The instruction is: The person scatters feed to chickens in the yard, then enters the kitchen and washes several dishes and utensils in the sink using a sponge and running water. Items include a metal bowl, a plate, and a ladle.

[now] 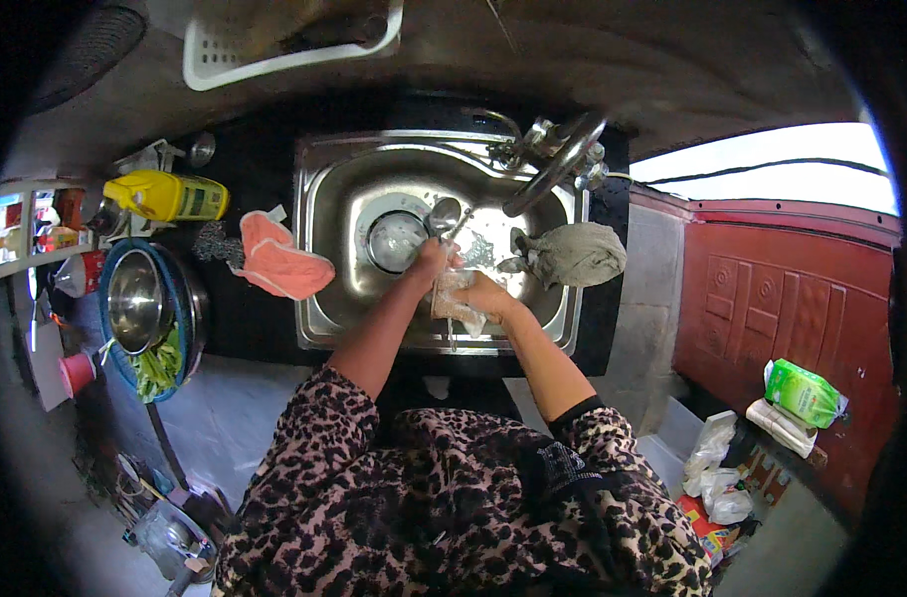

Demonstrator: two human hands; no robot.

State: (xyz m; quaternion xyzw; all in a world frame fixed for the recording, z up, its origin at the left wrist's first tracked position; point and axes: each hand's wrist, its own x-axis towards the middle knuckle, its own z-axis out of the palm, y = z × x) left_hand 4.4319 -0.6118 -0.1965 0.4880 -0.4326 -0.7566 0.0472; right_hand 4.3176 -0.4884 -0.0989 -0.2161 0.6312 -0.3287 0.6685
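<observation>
My left hand (432, 260) grips a metal ladle (444, 214) close to its bowl, above the stainless steel sink (301, 246). Another thin piece (465, 219) sticks out beside the ladle's bowl; its kind is hard to make out. In my right hand (487, 295) is a soapy tan sponge (447, 302) with white foam, pressed around what looks like the ladle's handle (452, 334), whose end shows below. Farther left in the basin lies a round metal bowl or lid (396, 240) over a pale dish (386, 205). My fingers partly hide the ladle.
A curved faucet (550, 175) reaches over the sink's back right. A grey cloth (579, 254) drapes its right rim. Pink cloths (278, 257), a steel scrubber (216, 242) and a yellow bottle (177, 195) lie left. A blue basket (118, 358) holds a steel bowl (136, 298) and greens (159, 366).
</observation>
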